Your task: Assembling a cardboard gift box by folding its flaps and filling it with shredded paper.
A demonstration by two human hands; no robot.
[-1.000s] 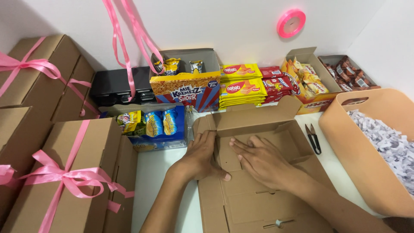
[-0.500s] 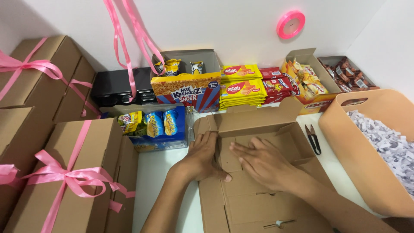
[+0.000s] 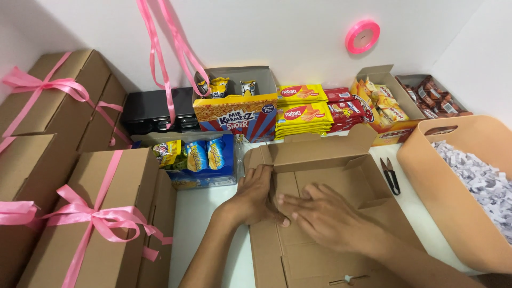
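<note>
Both grips press flat, open-palmed, on cardboard box [image 3: 330, 176], right hand [image 3: 333, 218] overlapping left hand [image 3: 256, 194].

So the surface is a white table [image 3: 205, 213], pushed into a white corner. Sitting right on it in the middle is a half-folded brown cardboard box [image 3: 330, 213], flaps still up. Just to its right lies a small pair of black snips [image 3: 391, 175], and beyond that a peach-coloured bin [image 3: 442, 197] full of shredded white paper. Along the back wall there's a row of snack packs: an open noodle carton [image 3: 237, 114], yellow wafer packs [image 3: 301, 112], red packs [image 3: 345, 109], and two open trays of sweets [image 3: 384, 101]. A blue snack box [image 3: 205, 160] sits left of the cardboard. Far left, closed brown boxes [image 3: 101, 213] tied with pink ribbon are stacked up.
</note>
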